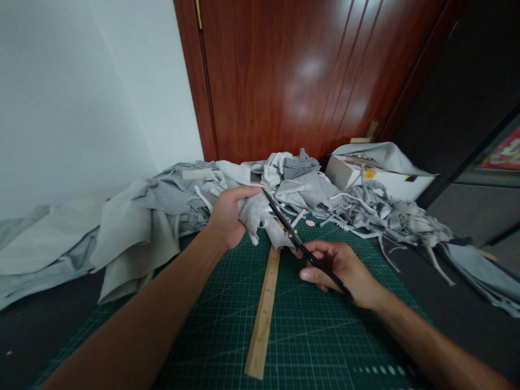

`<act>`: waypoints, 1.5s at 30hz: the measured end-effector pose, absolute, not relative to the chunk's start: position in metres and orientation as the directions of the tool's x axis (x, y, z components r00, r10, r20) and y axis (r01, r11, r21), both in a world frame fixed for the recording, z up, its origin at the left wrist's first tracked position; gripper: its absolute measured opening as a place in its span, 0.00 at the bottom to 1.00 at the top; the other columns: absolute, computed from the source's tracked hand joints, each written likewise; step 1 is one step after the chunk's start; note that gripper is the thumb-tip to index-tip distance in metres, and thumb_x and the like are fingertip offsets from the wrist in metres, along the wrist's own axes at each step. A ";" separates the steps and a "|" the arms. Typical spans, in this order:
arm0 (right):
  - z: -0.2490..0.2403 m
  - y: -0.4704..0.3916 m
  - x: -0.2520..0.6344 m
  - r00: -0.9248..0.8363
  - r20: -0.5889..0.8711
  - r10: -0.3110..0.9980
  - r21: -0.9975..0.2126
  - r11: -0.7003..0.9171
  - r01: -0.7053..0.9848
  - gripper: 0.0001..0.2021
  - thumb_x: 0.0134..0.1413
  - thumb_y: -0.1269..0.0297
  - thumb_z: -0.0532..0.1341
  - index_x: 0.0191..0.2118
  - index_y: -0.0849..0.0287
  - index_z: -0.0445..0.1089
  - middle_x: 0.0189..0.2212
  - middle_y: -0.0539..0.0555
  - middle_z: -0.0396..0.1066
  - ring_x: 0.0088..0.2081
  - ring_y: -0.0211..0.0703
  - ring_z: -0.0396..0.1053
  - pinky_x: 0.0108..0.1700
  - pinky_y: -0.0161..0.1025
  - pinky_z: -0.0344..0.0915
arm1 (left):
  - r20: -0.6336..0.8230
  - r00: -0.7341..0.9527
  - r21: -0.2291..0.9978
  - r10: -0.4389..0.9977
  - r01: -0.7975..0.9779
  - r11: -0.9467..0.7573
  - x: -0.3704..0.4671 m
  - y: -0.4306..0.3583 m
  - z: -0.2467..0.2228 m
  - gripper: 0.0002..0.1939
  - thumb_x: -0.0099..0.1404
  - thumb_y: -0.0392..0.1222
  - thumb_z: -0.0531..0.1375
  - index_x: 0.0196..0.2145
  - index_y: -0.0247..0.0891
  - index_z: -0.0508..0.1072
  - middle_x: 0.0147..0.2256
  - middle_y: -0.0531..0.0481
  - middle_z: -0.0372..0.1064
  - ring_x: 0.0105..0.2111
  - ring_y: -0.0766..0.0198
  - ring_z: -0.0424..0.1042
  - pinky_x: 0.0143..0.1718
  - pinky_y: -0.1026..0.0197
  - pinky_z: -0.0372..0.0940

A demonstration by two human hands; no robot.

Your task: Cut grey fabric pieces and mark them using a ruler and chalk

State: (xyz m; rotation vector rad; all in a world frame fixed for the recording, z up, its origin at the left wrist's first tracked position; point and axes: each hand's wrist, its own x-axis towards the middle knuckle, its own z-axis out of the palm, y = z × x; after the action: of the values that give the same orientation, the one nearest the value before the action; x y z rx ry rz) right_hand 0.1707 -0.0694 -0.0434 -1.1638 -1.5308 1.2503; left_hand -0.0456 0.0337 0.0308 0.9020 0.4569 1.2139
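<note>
My left hand (pixel 230 215) pinches a light grey piece of fabric (pixel 255 213), holding it up above the mat. Black scissors (pixel 293 236) are in my right hand (pixel 335 268), the fingers wrapped round their handles. The blades point up and to the left, and their tips come close to the fabric by my left thumb; whether they touch it I cannot tell. Beneath both hands lies a green cutting mat (pixel 325 336) with a printed grid. A wooden ruler (pixel 263 319) rests lengthwise on it, its far end covered by a scrap of grey cloth (pixel 279 236).
Grey and white fabric pieces (pixel 170 195) are heaped along the mat's far side and spill left. At right lies a tangle of cut fabric strips (pixel 377 208), before a white box (pixel 390 181). A brown door (pixel 284 81) stands behind. A pink disc (pixel 310 223) lies on the mat.
</note>
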 end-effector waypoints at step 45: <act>-0.054 -0.070 0.170 -0.320 0.124 0.939 -0.983 0.160 0.090 0.25 0.48 0.48 0.78 0.43 0.60 0.73 0.21 0.44 0.66 0.18 0.32 0.59 0.20 0.31 0.57 | 0.477 -0.098 0.805 0.874 -0.352 -0.478 -0.039 0.042 0.015 0.13 0.56 0.42 0.74 0.37 0.38 0.81 0.37 0.49 0.83 0.36 0.58 0.80 0.40 0.58 0.74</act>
State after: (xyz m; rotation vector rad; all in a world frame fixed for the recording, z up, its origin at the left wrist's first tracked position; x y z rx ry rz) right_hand 0.1696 -0.0700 -0.0542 -1.0151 -1.5934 1.2678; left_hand -0.0390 0.0420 0.0154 1.2574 0.6394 1.7246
